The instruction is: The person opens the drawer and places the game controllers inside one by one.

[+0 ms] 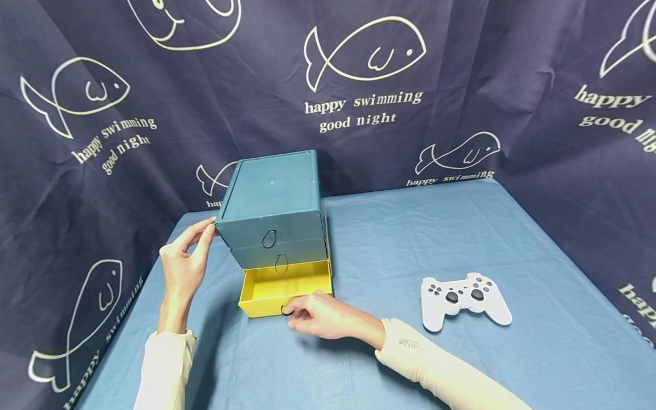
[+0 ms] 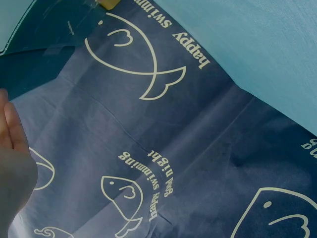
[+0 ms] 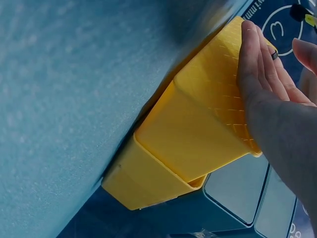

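A small drawer cabinet [image 1: 279, 185] with a blue-green top and two blue-green drawers stands towards the back of the table. Below them the yellow bottom drawer [image 1: 261, 306] is pulled partly out; the visible part of its inside is bare. My right hand [image 1: 323, 315] is at the front of this drawer, with a finger through its black pull loop [image 1: 285, 311]. The fingers lie along the yellow drawer [image 3: 198, 119] front in the right wrist view. My left hand [image 1: 184, 259] touches the cabinet's left side near the upper front corner, fingers mostly straight.
A white game controller [image 1: 463, 299] lies on the blue tablecloth [image 1: 389, 239] to the right. Dark blue cloth [image 1: 246, 74] with white fish prints hangs behind and at both sides. Black loops [image 1: 269, 238] hang from the upper drawers.
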Action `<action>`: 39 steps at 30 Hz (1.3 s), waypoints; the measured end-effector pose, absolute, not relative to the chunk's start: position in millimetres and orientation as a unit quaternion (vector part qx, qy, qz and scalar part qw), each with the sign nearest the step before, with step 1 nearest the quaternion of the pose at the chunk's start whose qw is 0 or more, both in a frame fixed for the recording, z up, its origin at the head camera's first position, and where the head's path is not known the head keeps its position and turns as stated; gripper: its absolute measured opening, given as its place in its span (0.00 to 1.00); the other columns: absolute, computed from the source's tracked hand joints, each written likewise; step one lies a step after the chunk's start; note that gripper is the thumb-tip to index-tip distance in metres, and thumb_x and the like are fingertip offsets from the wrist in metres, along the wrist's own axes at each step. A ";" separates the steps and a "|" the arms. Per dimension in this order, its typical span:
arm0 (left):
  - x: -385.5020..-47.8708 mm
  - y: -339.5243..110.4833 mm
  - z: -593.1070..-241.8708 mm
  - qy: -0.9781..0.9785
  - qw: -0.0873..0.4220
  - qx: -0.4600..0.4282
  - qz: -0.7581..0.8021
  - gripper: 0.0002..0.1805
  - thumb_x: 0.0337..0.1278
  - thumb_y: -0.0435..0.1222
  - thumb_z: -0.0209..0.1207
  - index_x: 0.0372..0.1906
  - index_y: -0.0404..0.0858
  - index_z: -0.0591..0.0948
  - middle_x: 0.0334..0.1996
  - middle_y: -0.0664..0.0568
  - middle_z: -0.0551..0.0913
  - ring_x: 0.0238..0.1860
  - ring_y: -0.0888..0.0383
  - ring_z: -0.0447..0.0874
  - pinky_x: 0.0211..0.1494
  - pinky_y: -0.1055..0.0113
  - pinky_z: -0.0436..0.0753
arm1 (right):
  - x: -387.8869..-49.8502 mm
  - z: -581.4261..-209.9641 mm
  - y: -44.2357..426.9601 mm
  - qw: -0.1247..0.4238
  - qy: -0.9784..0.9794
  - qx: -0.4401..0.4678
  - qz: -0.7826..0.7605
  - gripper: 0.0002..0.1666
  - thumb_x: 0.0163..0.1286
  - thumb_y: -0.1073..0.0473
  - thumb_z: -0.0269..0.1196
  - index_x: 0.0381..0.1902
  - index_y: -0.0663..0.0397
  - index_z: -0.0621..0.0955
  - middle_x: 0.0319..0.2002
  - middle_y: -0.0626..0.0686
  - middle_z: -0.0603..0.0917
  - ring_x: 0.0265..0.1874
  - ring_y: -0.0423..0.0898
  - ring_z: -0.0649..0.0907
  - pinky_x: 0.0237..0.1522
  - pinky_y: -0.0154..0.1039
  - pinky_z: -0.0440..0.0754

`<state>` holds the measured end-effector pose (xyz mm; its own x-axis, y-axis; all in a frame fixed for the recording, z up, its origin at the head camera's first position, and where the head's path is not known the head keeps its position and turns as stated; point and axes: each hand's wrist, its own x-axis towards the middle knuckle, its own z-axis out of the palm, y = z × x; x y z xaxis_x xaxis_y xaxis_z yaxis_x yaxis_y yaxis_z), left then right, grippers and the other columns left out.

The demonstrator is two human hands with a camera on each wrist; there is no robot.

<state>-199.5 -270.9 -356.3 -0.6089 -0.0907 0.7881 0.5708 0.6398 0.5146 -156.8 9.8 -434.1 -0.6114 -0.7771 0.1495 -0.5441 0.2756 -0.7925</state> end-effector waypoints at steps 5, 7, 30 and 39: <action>-198.9 -269.0 -355.4 -0.803 0.417 -0.145 -0.401 0.11 0.67 0.26 0.65 0.51 0.32 0.89 0.36 0.40 0.90 0.39 0.81 0.83 0.49 0.81 0.75 | -152.1 -433.3 11.7 0.140 0.788 -0.420 -0.428 0.15 0.72 0.68 0.64 0.55 0.67 0.83 0.41 0.48 0.90 0.40 0.32 0.85 0.46 0.25 0.79; -199.1 -269.0 -355.3 -0.802 0.418 -0.146 -0.401 0.11 0.67 0.26 0.65 0.51 0.32 0.89 0.35 0.40 0.90 0.39 0.81 0.83 0.49 0.81 0.75 | -150.4 -433.8 11.7 0.139 0.787 -0.423 -0.427 0.15 0.72 0.68 0.64 0.55 0.67 0.83 0.40 0.47 0.90 0.39 0.31 0.85 0.46 0.25 0.79; -199.7 -270.1 -355.9 -0.801 0.419 -0.153 -0.399 0.12 0.67 0.26 0.65 0.52 0.34 0.89 0.36 0.41 0.91 0.39 0.80 0.84 0.47 0.81 0.76 | -132.8 -432.9 12.7 0.149 0.781 -0.443 -0.414 0.14 0.72 0.68 0.65 0.53 0.66 0.83 0.38 0.43 0.88 0.37 0.27 0.83 0.45 0.23 0.78; -199.2 -269.5 -355.7 -0.802 0.416 -0.148 -0.402 0.12 0.67 0.27 0.65 0.52 0.35 0.89 0.36 0.42 0.91 0.39 0.79 0.84 0.48 0.81 0.76 | -126.4 -432.9 13.9 0.153 0.781 -0.447 -0.407 0.13 0.72 0.67 0.65 0.53 0.66 0.83 0.37 0.43 0.88 0.37 0.27 0.83 0.44 0.23 0.79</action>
